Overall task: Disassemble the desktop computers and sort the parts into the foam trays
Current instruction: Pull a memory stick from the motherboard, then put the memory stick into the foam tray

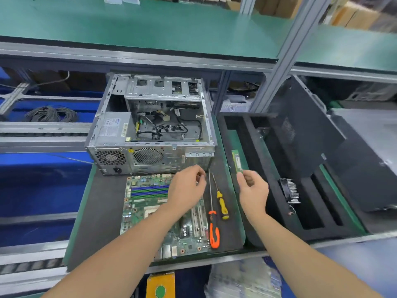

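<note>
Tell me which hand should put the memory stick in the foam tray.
Right. The right hand pinches the memory stick beside the foam tray; the left hand is over the motherboard, farther away.

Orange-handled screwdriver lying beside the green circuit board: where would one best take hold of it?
Take the long orange-handled screwdriver by its thick grip, from above. It lies flat on the dark mat, grip nearest the person, thin steel shaft pointing away. The green circuit board and the small yellow-handled screwdriver crowd its sides.

Right hand pinches RAM stick at foam tray edge
</note>
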`<move>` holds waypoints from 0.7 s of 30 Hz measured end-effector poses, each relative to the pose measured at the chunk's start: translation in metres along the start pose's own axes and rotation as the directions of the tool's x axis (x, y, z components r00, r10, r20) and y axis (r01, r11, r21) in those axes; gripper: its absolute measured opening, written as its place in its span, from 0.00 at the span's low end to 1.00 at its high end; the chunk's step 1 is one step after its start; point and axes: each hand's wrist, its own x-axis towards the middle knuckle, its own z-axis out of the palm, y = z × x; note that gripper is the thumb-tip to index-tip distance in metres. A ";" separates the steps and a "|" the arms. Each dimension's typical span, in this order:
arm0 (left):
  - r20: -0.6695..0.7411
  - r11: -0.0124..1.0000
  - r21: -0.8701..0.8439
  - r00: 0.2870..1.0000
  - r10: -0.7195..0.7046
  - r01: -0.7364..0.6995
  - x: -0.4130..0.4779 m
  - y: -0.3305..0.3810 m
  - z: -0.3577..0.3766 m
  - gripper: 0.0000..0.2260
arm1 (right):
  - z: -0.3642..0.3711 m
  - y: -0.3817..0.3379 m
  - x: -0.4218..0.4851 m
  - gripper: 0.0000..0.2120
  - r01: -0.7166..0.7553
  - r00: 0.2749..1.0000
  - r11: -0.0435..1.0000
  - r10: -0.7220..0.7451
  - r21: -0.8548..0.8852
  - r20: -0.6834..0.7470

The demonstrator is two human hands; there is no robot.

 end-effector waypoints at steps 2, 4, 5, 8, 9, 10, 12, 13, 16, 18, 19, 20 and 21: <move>0.056 1.000 -0.007 0.998 0.005 -0.004 0.008 0.017 0.017 0.05 | -0.010 0.010 0.031 0.03 -0.233 0.970 0.970 0.237 0.065 -0.055; 0.102 1.000 -0.010 0.995 -0.001 0.002 0.018 0.030 0.034 0.07 | -0.011 0.017 0.067 0.05 -0.434 0.900 0.897 0.436 0.083 -0.008; 0.118 1.000 -0.004 0.993 -0.010 0.011 0.022 0.036 0.041 0.07 | -0.009 0.019 0.084 0.06 -0.499 0.867 0.865 0.497 0.059 0.044; 0.116 0.998 0.029 0.991 -0.059 0.056 0.035 0.046 0.058 0.08 | 0.005 0.022 0.125 0.06 -0.515 0.834 0.856 0.514 -0.051 0.199; 0.105 0.996 0.036 0.991 -0.087 0.083 0.038 0.048 0.062 0.08 | 0.011 0.021 0.135 0.05 -0.496 0.837 0.866 0.496 -0.062 0.231; 0.094 0.993 0.041 0.989 -0.115 0.111 0.040 0.049 0.067 0.08 | 0.018 0.021 0.145 0.05 -0.479 0.842 0.875 0.482 -0.076 0.243; 0.079 0.988 0.046 0.985 -0.150 0.147 0.043 0.050 0.074 0.09 | 0.032 0.019 0.163 0.07 -0.469 0.844 0.877 0.479 -0.102 0.239; 0.075 0.986 0.048 0.984 -0.160 0.157 0.044 0.050 0.076 0.09 | 0.039 0.018 0.171 0.08 -0.482 0.837 0.870 0.492 -0.104 0.240; 0.059 0.984 0.048 0.983 -0.176 0.173 0.044 0.047 0.080 0.09 | 0.059 0.017 0.188 0.08 -0.530 0.814 0.842 0.539 -0.104 0.215; 0.044 0.984 0.036 0.983 -0.177 0.176 0.042 0.044 0.079 0.09 | 0.069 0.018 0.192 0.05 -0.527 0.822 0.837 0.546 -0.149 0.161; 0.037 0.984 0.032 0.984 -0.176 0.175 0.041 0.042 0.077 0.09 | 0.072 0.019 0.192 0.03 -0.512 0.836 0.843 0.533 -0.166 0.133; 0.030 0.984 0.033 0.984 -0.175 0.174 0.040 0.041 0.075 0.09 | 0.074 0.019 0.192 0.03 -0.493 0.848 0.850 0.517 -0.188 0.114; 0.024 0.984 0.036 0.985 -0.174 0.173 0.039 0.039 0.073 0.09 | 0.075 0.021 0.191 0.05 -0.471 0.859 0.855 0.501 -0.219 0.108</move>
